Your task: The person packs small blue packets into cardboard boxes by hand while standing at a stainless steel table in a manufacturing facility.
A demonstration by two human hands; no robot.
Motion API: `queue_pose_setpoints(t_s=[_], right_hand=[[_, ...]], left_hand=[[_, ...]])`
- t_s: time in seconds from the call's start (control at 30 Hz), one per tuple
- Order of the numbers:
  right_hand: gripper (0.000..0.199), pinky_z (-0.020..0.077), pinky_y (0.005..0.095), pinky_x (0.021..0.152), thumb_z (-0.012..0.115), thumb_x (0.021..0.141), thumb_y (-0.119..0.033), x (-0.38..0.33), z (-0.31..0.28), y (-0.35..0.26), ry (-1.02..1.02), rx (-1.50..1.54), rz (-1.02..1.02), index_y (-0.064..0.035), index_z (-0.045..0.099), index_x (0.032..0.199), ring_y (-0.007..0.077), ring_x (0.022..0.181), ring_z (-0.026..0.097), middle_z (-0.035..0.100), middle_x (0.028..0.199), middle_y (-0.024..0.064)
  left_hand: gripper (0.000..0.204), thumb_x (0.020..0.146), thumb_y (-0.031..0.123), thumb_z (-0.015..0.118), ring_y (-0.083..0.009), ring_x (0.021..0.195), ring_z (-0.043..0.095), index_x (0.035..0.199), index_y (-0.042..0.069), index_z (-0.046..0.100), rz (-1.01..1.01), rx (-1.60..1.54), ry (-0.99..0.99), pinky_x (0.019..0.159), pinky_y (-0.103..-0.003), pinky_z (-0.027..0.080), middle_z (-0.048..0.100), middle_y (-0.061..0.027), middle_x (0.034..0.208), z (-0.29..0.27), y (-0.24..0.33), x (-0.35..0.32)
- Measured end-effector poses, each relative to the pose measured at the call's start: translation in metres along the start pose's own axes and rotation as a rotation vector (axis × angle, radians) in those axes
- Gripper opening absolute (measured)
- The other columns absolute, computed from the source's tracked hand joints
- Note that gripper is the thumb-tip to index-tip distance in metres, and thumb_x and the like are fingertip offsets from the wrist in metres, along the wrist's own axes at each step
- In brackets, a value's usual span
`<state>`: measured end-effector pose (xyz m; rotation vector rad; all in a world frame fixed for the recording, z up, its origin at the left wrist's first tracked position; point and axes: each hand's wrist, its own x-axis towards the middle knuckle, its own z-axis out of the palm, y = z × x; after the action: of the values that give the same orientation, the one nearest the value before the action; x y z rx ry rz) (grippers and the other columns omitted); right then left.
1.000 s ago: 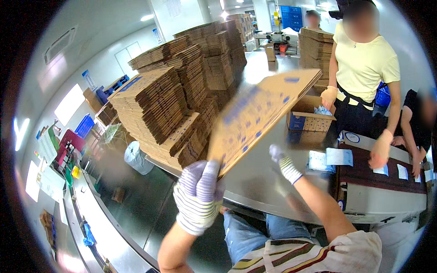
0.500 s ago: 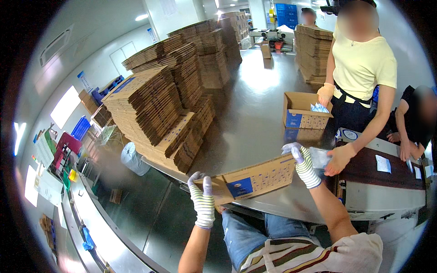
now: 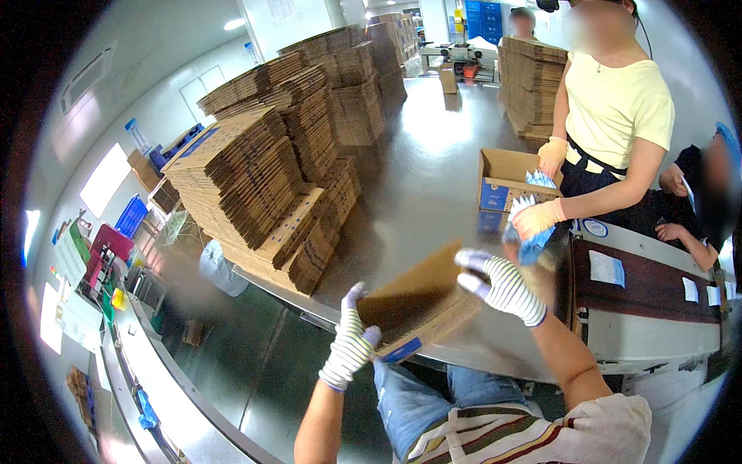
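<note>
A brown cardboard box (image 3: 413,305), partly unfolded, lies tilted at the near edge of the steel table (image 3: 433,178). My left hand (image 3: 352,344), in a striped knit glove, grips its near-left corner. My right hand (image 3: 498,282), gloved the same way, presses on its far-right edge with fingers spread. Just beyond my right hand a co-worker's gloved hand (image 3: 533,220) holds blue packets (image 3: 529,246).
Tall stacks of flat cardboard (image 3: 255,170) fill the table's left and back. An open box (image 3: 506,182) with blue packets stands before the co-worker in a yellow top. A conveyor unit (image 3: 653,301) sits at right. Another person sits behind it.
The flat cardboard I held up high has come down to the table edge and opened into a box shape. My hands have moved closer together on it.
</note>
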<state>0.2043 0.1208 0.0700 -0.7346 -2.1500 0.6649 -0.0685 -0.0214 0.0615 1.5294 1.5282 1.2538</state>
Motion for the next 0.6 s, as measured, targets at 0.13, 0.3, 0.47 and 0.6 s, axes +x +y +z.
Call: queue_pose_setpoints(t_s=[0.13,0.3,0.47,0.6], right_hand=[[0.051,0.0508,0.0369,0.082,0.055,0.083,-0.053,0.006,-0.008,-0.017,-0.458,-0.285,-0.110,-0.0048,0.070,0.086,0.0321,0.096,0.063,0.064,0.103,0.0192],[0.056,0.0502,0.0388,0.083,0.054,0.082,-0.056,0.023,-0.018,-0.040,-0.766,-0.463,-0.051,-0.0021,0.069,0.090,0.0330,0.097,0.062,0.065,0.106,0.0167],[0.054,0.0521,0.0387,0.071,0.053,0.084,-0.053,0.009,-0.013,-0.024,-0.611,-0.488,-0.182,-0.0018,0.068,0.085,0.0327,0.081,0.064,0.066,0.094,0.0144],[0.047,0.0492,0.0418,0.061,0.052,0.087,-0.046,0.019,-0.009,-0.019,-0.640,-0.501,-0.125,-0.0025,0.065,0.075,0.0328,0.069,0.062,0.064,0.078,0.0124]], left_hand=[[0.077,0.072,0.009,0.062,-0.0435,0.114,0.046,0.139,0.009,0.023,-0.014,0.543,-0.117,0.099,-0.041,0.039,0.039,-0.0284,0.125,-0.010,0.024,0.022],[0.078,0.082,0.043,0.060,-0.0389,0.082,0.061,0.138,0.002,0.027,-0.193,1.146,-0.179,0.075,-0.044,0.050,0.057,-0.0247,0.105,-0.003,0.070,0.034],[0.059,0.087,0.053,0.048,-0.0310,0.069,0.063,0.107,-0.002,0.053,-0.004,1.190,-0.193,0.055,-0.041,0.051,0.062,-0.0184,0.075,0.032,0.075,0.016],[0.052,0.092,0.048,0.039,-0.0329,0.060,0.062,0.073,0.006,0.063,0.116,1.072,-0.353,0.055,-0.042,0.050,0.060,-0.0171,0.060,0.040,0.065,0.031]])
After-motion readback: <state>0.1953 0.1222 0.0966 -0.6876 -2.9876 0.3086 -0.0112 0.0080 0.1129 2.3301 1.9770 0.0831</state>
